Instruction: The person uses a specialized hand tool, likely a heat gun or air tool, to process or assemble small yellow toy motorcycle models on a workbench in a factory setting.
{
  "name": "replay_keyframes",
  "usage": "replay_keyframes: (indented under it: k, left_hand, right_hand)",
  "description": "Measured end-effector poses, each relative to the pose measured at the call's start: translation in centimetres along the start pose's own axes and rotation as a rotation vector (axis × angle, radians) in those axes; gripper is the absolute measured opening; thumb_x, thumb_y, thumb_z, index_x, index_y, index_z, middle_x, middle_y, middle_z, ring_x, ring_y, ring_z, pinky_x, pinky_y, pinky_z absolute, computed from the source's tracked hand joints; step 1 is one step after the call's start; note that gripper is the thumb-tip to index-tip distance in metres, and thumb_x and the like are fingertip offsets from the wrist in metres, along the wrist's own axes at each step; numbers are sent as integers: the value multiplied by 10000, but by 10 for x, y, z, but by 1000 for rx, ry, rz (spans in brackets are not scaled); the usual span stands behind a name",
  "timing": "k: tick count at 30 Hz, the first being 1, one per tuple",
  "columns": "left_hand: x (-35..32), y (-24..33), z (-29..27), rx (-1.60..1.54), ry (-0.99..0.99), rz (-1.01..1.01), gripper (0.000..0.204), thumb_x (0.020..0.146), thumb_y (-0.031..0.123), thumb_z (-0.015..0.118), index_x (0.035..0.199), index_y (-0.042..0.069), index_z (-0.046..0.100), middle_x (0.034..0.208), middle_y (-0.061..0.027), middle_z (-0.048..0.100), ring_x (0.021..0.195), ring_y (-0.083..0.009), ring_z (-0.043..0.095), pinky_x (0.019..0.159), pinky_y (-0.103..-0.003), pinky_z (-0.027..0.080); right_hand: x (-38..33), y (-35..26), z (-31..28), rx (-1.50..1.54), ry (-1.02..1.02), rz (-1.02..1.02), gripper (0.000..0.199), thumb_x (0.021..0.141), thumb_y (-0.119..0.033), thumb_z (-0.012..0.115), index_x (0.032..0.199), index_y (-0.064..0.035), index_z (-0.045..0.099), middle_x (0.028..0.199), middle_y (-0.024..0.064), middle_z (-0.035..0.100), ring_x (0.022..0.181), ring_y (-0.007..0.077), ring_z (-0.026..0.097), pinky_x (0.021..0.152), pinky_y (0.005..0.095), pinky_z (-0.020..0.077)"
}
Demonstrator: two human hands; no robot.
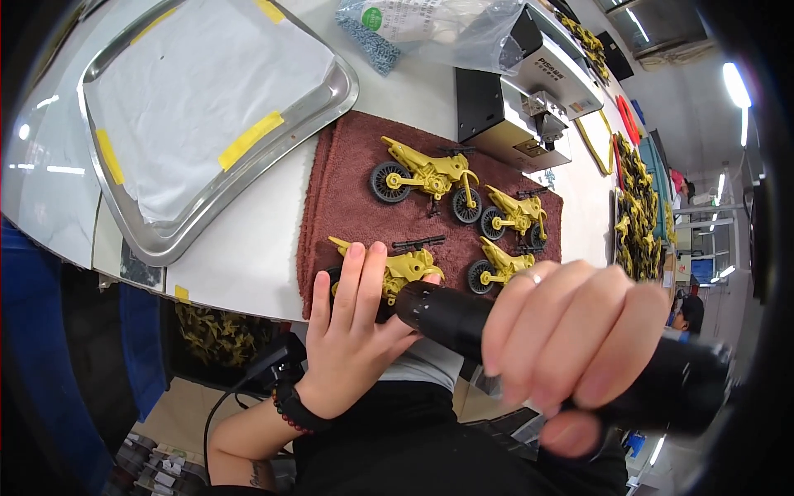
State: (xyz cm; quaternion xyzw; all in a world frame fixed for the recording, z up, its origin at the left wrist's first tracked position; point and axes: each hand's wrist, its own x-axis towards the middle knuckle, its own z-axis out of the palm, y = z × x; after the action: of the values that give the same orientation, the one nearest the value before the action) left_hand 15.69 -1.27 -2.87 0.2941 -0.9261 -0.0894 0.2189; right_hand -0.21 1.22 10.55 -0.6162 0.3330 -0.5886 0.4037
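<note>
Several yellow toy motorcycles with black wheels are on a brown towel (327,194). The nearest toy motorcycle (409,266) lies under my left hand (356,331), whose fingers reach across it and hold it down; its lower part is hidden. My right hand (571,331) is wrapped round a thick black cylindrical power tool, which looks like an electric screwdriver (451,318). The tool's front end meets the near toy beside my left hand; its tip is hidden. Beyond are another toy motorcycle (430,174), a second one (517,213) and a third (499,263) close to my right hand.
On the left stands a metal tray (343,87) lined with white paper and yellow tape. A black-and-white machine (513,116) is behind the towel, near a clear plastic bag (447,29). More yellow toys (637,207) are massed at the far right. A dark bin (219,335) sits below the table edge.
</note>
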Motion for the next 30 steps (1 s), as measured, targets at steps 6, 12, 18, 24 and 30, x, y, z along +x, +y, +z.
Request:
replay_keyframes:
  k: [6, 12, 18, 24, 30]
  left_hand:
    - [4, 6, -14, -118, -105, 39, 756, 616, 528, 719, 1311, 345, 484, 1369, -189, 401, 1296, -357, 358, 1055, -505, 249]
    - [12, 17, -21, -143, -237, -41, 794, 668, 647, 618, 1370, 327, 433, 1409, -275, 328, 1321, -417, 303, 1034, -554, 247]
    - [22, 23, -15, -147, -276, -26, 804, 692, 616, 644, 1394, 303, 406, 1451, -290, 213, 1333, -486, 200, 1025, -613, 203]
    - [23, 23, -10, -97, -250, 26, 764, 686, 635, 633, 1367, 349, 436, 1460, -232, 250, 1330, -476, 217, 1017, -606, 222]
    - [21, 20, -4, -83, -195, 34, 625, 689, 631, 636, 1243, 359, 538, 1442, -210, 296, 1325, -452, 248, 1018, -589, 227]
  right_hand:
    - [-3, -63, -37, 42, 490, -345, 281, 656, -83, 697, 801, -94, 457, 700, -27, 501, 541, 79, 497, 629, 257, 383]
    - [10, -58, -112, -344, 616, -352, 145, 768, -31, 550, 899, -47, 488, 757, 50, 473, 659, 152, 449, 701, 330, 366]
    - [20, -26, -139, -341, 660, -314, 153, 763, -58, 613, 874, 3, 527, 703, 84, 520, 588, 185, 504, 630, 344, 435]
    - [11, -42, -126, -179, 565, -197, 209, 778, -60, 586, 970, -19, 513, 755, 50, 490, 630, 167, 492, 668, 346, 417]
    - [-4, -37, -52, 24, 364, -65, 264, 743, -63, 611, 905, -95, 406, 766, 16, 492, 583, 129, 511, 632, 308, 414]
